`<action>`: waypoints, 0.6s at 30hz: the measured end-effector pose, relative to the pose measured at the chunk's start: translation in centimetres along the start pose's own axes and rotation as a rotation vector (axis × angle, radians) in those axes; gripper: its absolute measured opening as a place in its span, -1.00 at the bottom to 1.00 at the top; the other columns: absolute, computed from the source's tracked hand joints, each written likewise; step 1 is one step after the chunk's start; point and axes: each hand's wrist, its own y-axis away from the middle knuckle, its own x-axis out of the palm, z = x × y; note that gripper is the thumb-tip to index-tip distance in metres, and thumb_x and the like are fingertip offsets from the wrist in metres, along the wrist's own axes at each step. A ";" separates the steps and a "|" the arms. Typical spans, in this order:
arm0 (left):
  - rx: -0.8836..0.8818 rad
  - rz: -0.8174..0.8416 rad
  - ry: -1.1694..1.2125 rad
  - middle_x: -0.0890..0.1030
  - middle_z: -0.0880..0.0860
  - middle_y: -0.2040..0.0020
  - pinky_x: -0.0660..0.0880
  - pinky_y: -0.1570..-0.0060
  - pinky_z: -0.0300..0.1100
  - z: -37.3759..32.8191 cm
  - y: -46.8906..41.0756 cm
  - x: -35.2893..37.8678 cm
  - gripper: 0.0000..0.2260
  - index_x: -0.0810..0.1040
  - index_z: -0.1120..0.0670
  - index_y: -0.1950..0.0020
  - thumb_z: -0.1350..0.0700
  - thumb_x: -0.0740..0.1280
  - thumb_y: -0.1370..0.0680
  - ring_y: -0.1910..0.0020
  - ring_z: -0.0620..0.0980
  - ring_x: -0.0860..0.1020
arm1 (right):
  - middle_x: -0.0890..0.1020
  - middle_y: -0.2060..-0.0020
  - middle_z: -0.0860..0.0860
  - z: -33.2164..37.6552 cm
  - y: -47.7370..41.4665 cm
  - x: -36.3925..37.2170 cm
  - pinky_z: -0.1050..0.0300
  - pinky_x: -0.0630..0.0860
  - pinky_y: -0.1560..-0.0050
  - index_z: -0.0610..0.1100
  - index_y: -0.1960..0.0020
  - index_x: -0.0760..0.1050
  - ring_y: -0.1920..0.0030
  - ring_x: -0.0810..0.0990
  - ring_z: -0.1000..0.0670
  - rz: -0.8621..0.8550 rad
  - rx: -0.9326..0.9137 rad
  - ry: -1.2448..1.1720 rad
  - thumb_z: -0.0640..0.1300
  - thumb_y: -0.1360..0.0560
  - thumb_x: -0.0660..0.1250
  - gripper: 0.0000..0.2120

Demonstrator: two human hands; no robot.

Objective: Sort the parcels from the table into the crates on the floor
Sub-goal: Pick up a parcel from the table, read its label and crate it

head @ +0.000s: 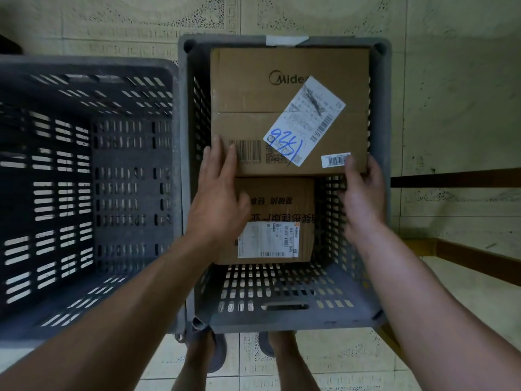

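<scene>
Parcel point(253, 94) in right crate point(284, 323); left hand point(220, 198) lies flat on it, right hand point(363, 193) pinches its corner

- large parcel point(282, 108): brown carton printed "midea", broad side up, with a white label bearing blue handwriting stuck on askew. it sits in the far half of the right crate, over the small parcel's far end.
- small parcel point(279, 204): brown carton with a white label, lower in the same crate.
- right crate point(284, 320): grey, slotted.
- left crate point(84, 66): darker, slotted, just beside it.
</scene>
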 end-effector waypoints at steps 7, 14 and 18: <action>-0.004 -0.054 -0.055 -0.16 0.02 -0.65 -0.24 -0.48 -0.28 1.5 0.8 -1.2 -0.35 -0.06 0.11 -0.65 0.23 0.18 -0.62 -0.61 -0.06 -0.20 | 0.54 -0.33 0.00 -1.1 1.1 0.9 0.09 0.52 -0.26 0.02 -0.52 0.31 -0.24 0.55 0.04 0.002 0.055 -0.030 -0.06 -0.63 0.33 -0.51; -0.019 0.096 -0.293 -0.36 0.13 -0.60 -0.31 -0.47 -0.15 0.8 1.0 -1.4 -0.26 -0.21 0.17 -0.62 0.18 0.20 -0.59 -0.58 0.08 -0.36 | 0.50 -0.39 0.02 -1.2 1.3 0.9 -0.09 0.46 -0.38 0.08 -0.55 0.23 -0.33 0.50 -0.03 0.013 0.047 0.113 0.04 -0.65 0.27 -0.49; -0.052 0.159 -0.273 -0.36 0.10 -0.60 -0.33 -0.42 -0.19 0.4 1.2 -2.3 -0.26 -0.22 0.14 -0.63 0.16 0.22 -0.61 -0.58 0.05 -0.35 | 0.48 -0.35 0.06 -0.4 0.9 0.4 0.04 0.41 -0.31 0.08 -0.56 0.21 -0.27 0.46 0.02 0.044 0.103 0.139 0.01 -0.65 0.27 -0.49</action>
